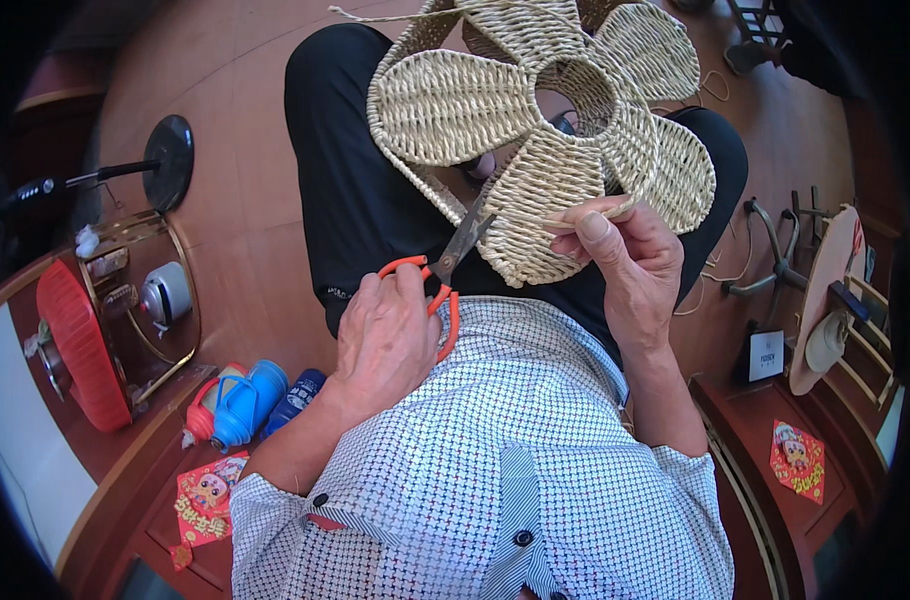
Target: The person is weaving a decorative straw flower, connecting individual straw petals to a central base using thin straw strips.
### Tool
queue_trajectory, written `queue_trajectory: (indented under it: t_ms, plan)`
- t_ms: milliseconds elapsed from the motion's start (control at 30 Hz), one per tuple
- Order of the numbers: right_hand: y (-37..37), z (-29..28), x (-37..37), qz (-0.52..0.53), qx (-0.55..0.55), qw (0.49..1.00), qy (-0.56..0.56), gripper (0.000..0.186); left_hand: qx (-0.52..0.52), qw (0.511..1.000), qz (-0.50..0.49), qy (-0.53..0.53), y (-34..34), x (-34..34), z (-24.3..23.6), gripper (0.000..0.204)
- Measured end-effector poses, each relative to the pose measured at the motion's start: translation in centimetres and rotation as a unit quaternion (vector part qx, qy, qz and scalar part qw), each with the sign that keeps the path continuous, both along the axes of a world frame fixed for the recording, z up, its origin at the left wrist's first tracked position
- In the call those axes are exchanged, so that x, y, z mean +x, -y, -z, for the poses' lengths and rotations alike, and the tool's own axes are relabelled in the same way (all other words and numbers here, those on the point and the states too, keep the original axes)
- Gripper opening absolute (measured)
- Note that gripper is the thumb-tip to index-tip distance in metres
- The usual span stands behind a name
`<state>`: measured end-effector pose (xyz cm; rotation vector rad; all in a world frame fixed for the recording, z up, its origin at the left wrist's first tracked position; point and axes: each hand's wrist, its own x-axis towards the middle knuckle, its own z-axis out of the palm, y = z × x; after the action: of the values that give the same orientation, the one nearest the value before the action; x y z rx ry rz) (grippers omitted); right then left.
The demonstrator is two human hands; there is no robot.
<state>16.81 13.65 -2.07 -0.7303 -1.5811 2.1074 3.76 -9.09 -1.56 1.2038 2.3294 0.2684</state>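
Note:
A woven straw basket with flower-petal panels round a circular opening rests across my knees. My left hand is closed round the orange handles of a pair of scissors. Their blades are parted and point up beside the lowest petal, close to its left edge. Between thumb and forefinger, my right hand pinches a straw cord over that same petal, just right of the blade tips. Another loose end of straw cord sticks out at the top left of the basket.
On the left are a red round item on a metal-framed stand, a blue bottle beside other bottles, and a black round base. To the right stand a round wooden board and metal chair legs. Cord trails over the floor.

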Motion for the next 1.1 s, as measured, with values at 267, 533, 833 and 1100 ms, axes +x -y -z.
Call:
queue_trajectory:
  t_ms: [267,533,833,1100]
  plan:
    - [1.3,0.2,-0.4,-0.024,0.025,0.999,-0.038,0.022,-0.051,0.998,-0.033,0.035,-2.1,1.1,0.3,0.032]
    - [1.4,1.0,0.0,-0.045,0.140,0.989,-0.030,0.016,-0.104,0.988,-0.060,0.102,-3.4,0.9,-1.0,0.037]
    - [1.1,1.1,-0.3,-0.048,0.144,0.988,-0.031,0.016,-0.102,0.990,-0.060,0.082,-3.4,1.4,-0.8,0.033]
    - [0.7,0.7,-1.0,-0.029,0.113,0.992,-0.042,0.017,-0.076,0.991,-0.075,0.085,-2.8,1.7,0.0,0.028]
